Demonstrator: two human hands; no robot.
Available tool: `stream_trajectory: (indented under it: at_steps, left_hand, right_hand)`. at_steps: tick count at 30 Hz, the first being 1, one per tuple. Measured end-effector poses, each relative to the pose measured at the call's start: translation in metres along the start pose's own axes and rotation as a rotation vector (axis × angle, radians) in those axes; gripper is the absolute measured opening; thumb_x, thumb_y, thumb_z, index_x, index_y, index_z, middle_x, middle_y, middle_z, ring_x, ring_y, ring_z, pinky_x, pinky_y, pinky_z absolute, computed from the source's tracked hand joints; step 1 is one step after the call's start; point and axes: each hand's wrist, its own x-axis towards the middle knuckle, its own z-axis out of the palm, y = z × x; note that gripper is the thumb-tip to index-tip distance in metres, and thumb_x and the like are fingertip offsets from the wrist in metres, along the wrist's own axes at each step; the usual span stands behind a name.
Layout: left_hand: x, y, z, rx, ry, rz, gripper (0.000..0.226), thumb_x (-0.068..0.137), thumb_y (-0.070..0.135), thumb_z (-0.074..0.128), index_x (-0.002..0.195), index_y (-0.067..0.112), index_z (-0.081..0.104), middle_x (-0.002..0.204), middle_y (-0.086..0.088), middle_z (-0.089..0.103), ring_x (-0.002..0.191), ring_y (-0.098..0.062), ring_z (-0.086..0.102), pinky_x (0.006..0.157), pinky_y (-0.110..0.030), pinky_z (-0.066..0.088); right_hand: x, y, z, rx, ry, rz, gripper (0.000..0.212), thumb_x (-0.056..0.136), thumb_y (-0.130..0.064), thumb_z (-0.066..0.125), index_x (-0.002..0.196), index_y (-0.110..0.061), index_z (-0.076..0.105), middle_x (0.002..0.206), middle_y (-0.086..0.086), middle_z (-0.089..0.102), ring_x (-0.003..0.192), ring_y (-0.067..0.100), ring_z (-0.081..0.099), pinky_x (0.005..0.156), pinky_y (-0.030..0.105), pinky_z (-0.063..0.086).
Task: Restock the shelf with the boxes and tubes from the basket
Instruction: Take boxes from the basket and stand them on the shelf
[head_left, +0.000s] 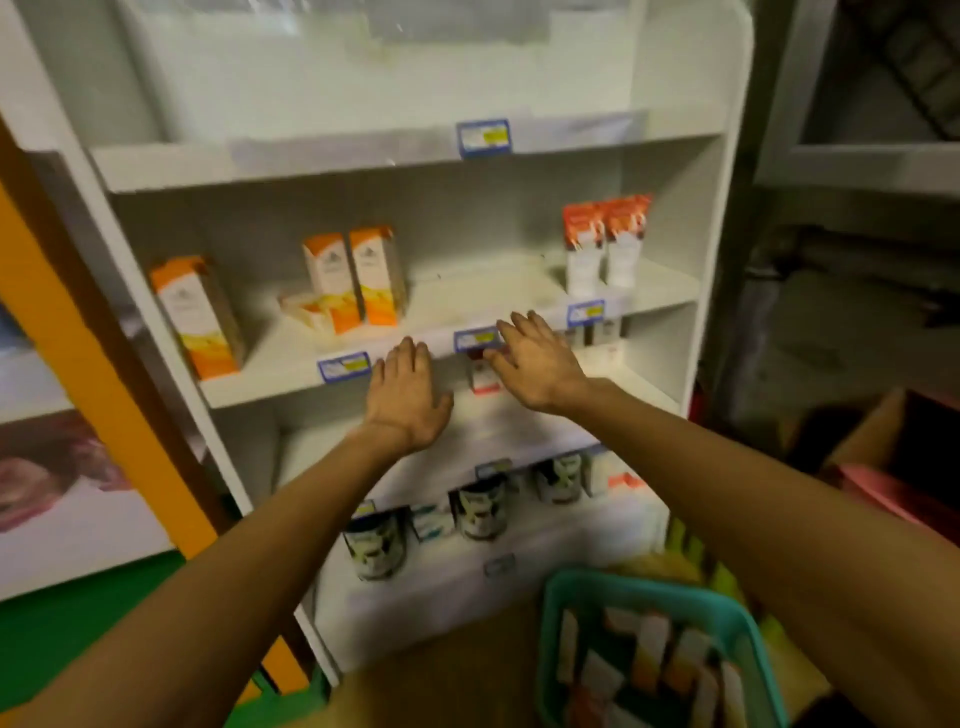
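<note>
- My left hand (408, 397) and right hand (537, 358) are open and hold nothing.
- I should reach down into the basket (561, 587) next.
- I should stand new boxes beside the orange boxes (353, 278) on the shelf (467, 301).

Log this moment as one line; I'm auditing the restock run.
stage: between picks | left hand: open, empty | right hand: open, empty | basket: holds stock | shelf: partly filled

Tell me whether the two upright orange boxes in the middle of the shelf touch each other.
Touching. The head view shows the left box and the right box side by side with no gap visible between their faces.
</note>
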Motion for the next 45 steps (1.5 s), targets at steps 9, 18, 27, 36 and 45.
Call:
stream_trajectory:
  at_steps: [9,18,27,36,45]
  left_hand:
    - [-0.048,0.094,0.122,-0.018,-0.267,0.188,0.073,0.101,0.051,0.037,0.157,0.010,0.015,0.165,-0.017,0.007,0.151,-0.035,0.012,0.124,-0.048,0.010]
    - [-0.077,0.162,0.260,0.014,-0.580,0.413,0.075,0.094,0.052,0.051,0.150,0.011,0.025,0.159,-0.018,0.022,0.141,-0.038,0.031,0.116,-0.048,0.028]
    - [-0.081,0.215,0.403,-0.059,-0.890,0.416,0.073,0.094,0.047,0.056,0.150,0.010,0.028,0.153,-0.015,0.033,0.135,-0.035,0.042,0.106,-0.048,0.043]
    - [-0.072,0.259,0.500,-0.086,-0.975,0.419,0.080,0.098,0.043,0.053,0.156,0.009,0.011,0.162,-0.017,0.016,0.146,-0.037,0.024,0.112,-0.052,0.035]
    - [-0.073,0.288,0.542,0.009,-0.984,0.594,0.070,0.097,0.038,0.057,0.154,0.011,0.023,0.156,-0.016,0.029,0.143,-0.036,0.030,0.106,-0.048,0.041]
  right_hand:
    - [-0.126,0.128,0.074,-0.082,-0.236,0.226,0.054,0.104,-0.043,0.027,0.148,-0.012,0.033,0.159,0.010,0.026,0.150,0.028,0.013,0.118,0.051,0.019]
    - [-0.218,0.246,0.162,-0.073,-0.567,0.571,0.064,0.101,-0.051,0.034,0.154,-0.016,0.025,0.160,0.010,0.026,0.147,0.031,0.022,0.116,0.044,0.024]
    - [-0.281,0.344,0.276,-0.032,-0.830,0.718,0.052,0.090,-0.041,0.061,0.129,-0.010,0.051,0.130,0.014,0.057,0.112,0.031,0.058,0.094,0.042,0.051]
    - [-0.309,0.386,0.357,-0.266,-0.862,0.530,0.056,0.093,-0.050,0.052,0.134,-0.011,0.047,0.127,0.016,0.058,0.117,0.032,0.052,0.097,0.043,0.045]
    - [-0.313,0.394,0.376,-0.403,-0.910,0.543,0.060,0.090,-0.040,0.059,0.136,-0.004,0.045,0.130,0.016,0.059,0.131,0.036,0.040,0.114,0.052,0.023]
